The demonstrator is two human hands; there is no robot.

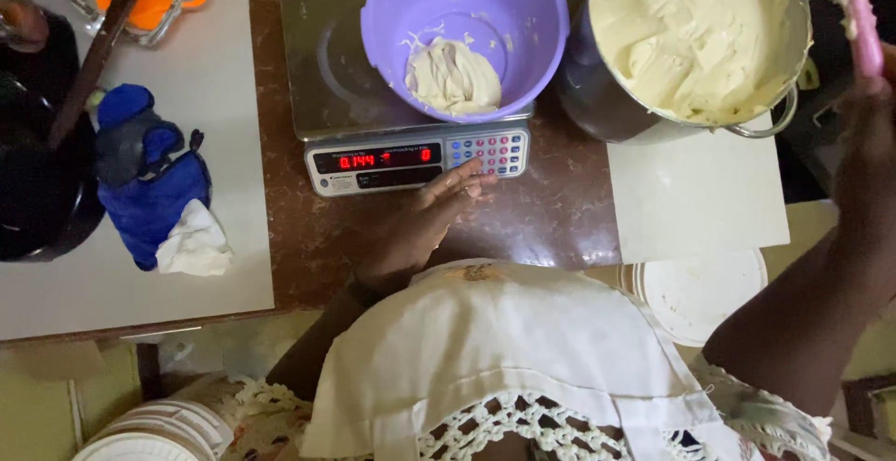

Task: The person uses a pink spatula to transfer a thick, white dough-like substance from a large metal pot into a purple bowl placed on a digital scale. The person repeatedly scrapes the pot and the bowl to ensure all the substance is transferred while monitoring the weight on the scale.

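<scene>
At the scale (415, 158) keypad, left hand (439, 209) grip apart, right hand (863, 111) grip clamped on pink spatula (863, 18).

We wear a white apron (504, 349) with a small brownish stain near its top edge, over a white crocheted lace top (523, 428) with open loops. Our forearms are bare, with a dark band at the left wrist (364, 288).
</scene>
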